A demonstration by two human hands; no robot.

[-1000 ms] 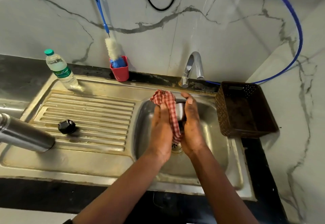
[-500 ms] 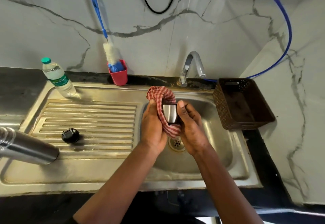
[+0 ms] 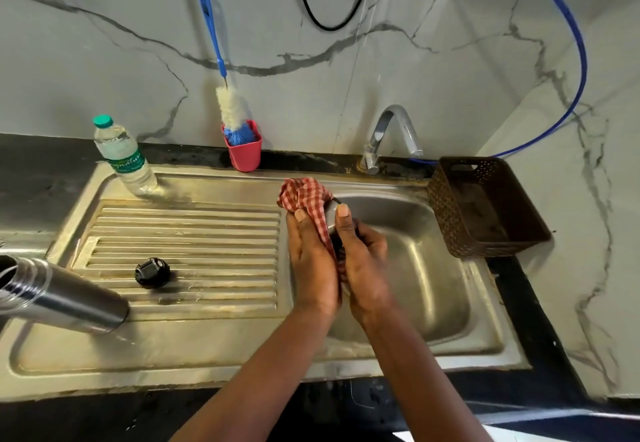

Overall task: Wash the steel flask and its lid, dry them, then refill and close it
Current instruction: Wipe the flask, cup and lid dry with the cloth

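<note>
**Drying under way; refill and closing yet to come**

Over the basin of the sink (image 3: 242, 362), near its back left corner, both hands work on the steel cap (image 3: 331, 215). The left hand (image 3: 311, 261) has its fingers curled round a checked cloth (image 3: 304, 197), thumb pressing the fabric against the cap. The right hand (image 3: 365, 261) grips the cap from the other side, thumb laid up its wall. Only a sliver of steel shows between cloth and thumb, and the rest is hidden by the hands.

The flask (image 3: 69, 297) lies on its side at the left edge of the drainboard (image 3: 207, 233), open and with no lid on it. The black stopper (image 3: 152, 272) sits alone on the ribs, near the flask's base but not touching it. Droplets show on the ribs around it.

No water runs from the tap (image 3: 393, 129), so washing looks finished. This appears to be the drying stage, with the cap in hand. Whether the flask and stopper are dry cannot be told from here. What seems left is any further wiping, filling the flask, perhaps from the bottle (image 3: 124, 159) at the back left corner, then fitting the stopper and cap.
</note>
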